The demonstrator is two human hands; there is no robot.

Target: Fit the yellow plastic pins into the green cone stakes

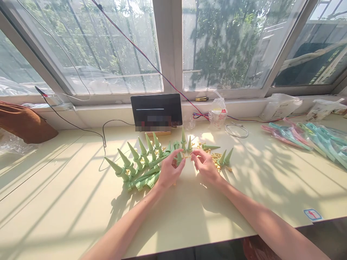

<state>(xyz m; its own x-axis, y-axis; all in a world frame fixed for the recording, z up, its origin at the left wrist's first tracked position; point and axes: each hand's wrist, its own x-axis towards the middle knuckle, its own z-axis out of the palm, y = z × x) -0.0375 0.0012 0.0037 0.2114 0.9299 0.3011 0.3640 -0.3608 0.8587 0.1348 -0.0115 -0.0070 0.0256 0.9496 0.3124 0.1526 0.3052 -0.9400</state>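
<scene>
A small yellow peg-like piece [187, 157] spans the gap between my two hands above the table. My left hand [170, 169] curls thumb and index finger around its left end. At the other end, the fingertips of my right hand [205, 164] pinch it. Left of my hands stand several green cone-topped pieces [134, 151] in a slanting row. Green tubes [146, 179] lie in front of them, partly hidden by my left hand. Beside my right hand is a heap of small yellow pieces [216, 159], with two green cones [225, 157] at its edge.
A tablet [156, 111] leans at the back of the table [233, 224], under the window. Behind on the right are a bagged cup [217, 115] and a coiled white cable [236, 130]. Pink and teal plastic-wrapped items [311, 139] lie far right; a brown bag [25, 121] sits far left.
</scene>
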